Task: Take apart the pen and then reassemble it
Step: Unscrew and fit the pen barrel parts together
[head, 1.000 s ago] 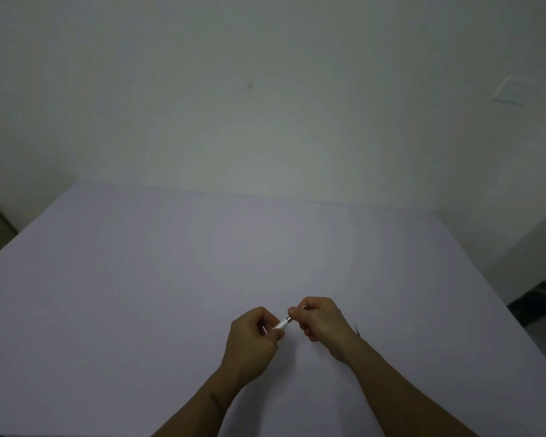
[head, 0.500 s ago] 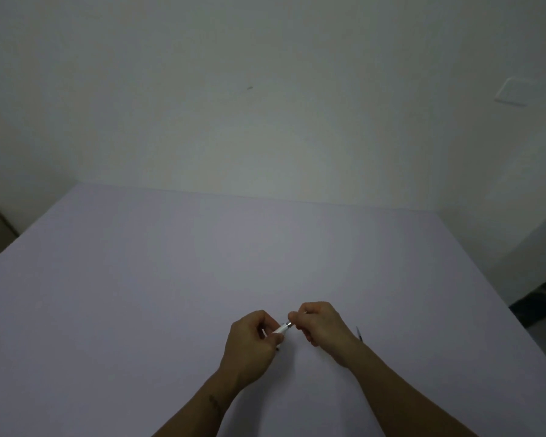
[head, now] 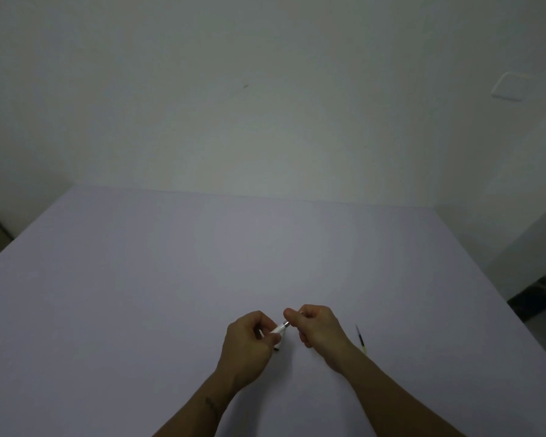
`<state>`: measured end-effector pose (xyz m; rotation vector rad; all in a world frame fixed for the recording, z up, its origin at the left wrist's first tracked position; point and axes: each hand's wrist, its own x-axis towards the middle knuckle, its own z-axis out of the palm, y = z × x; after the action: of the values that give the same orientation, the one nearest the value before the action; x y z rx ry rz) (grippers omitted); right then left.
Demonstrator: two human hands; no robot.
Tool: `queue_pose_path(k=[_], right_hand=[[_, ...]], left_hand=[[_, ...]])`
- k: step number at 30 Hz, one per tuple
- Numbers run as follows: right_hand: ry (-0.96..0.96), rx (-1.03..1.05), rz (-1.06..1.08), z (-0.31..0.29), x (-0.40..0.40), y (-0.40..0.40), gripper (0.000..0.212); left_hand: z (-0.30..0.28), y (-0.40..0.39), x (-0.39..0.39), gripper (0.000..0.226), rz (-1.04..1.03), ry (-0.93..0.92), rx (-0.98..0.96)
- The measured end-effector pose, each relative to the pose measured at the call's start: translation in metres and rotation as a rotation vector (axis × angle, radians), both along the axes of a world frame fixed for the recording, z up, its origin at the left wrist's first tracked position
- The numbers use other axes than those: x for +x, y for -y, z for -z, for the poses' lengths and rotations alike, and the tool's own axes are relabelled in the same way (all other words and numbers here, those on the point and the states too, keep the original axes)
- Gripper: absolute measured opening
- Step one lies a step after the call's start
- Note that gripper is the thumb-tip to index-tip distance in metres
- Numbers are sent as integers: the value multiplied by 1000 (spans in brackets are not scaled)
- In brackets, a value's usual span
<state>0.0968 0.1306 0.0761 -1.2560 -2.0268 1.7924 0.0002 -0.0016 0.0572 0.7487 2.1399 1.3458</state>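
My left hand (head: 246,345) is closed around a white pen barrel (head: 278,329), which points up and to the right. A small metal end shows at the barrel's right end. My right hand (head: 316,326) pinches that metal end between thumb and forefinger. Most of the barrel is hidden inside my left fist. A thin refill (head: 361,339) with a dark shaft and a yellowish end lies on the table just right of my right wrist. A small dark piece (head: 276,349) sits on the table below my left hand.
The pale lilac table (head: 171,279) reaches to a white wall at the back. Its right edge drops off to a dark floor area (head: 536,298). A wall plate (head: 511,86) is at the upper right.
Both hands have stayed in place at the pen. My right forearm has shifted slightly, and more of the refill on the table shows now.
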Motion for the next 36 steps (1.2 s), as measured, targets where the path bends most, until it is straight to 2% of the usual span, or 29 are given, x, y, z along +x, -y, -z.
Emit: queue_pose_path(k=[3,5,8,12,16,22,27,32,36], right_hand=[[-127,-213,46,2,3,2,9],[-168,-299,80,2,3,1,13],[-123,-278,102,3,0,2,12],[-85,-265,132,7,-3,5,23],[-205,-402,116,9,5,2,10],[-85,-262,83,6,-3,1,20],[-188,-378,90,12,4,2,13],[-71,-254,79,11,1,6,18],[-87,-297,28,8,4,6,9]], left_hand=[[-1,-1,0,16,-2,6,8],[-3,-2,0,16,1,3,9],[-3,-2,0,17,8,10,25],[-3,-2,2,15,9,28,36],[-4,-4,3,16,9,43,35],[-2,-4,3,14,3,16,-2],[-2,-3,3,13,-4,43,7],[1,0,8,11,-1,37,-13],[1,1,6,14,-13,55,9]])
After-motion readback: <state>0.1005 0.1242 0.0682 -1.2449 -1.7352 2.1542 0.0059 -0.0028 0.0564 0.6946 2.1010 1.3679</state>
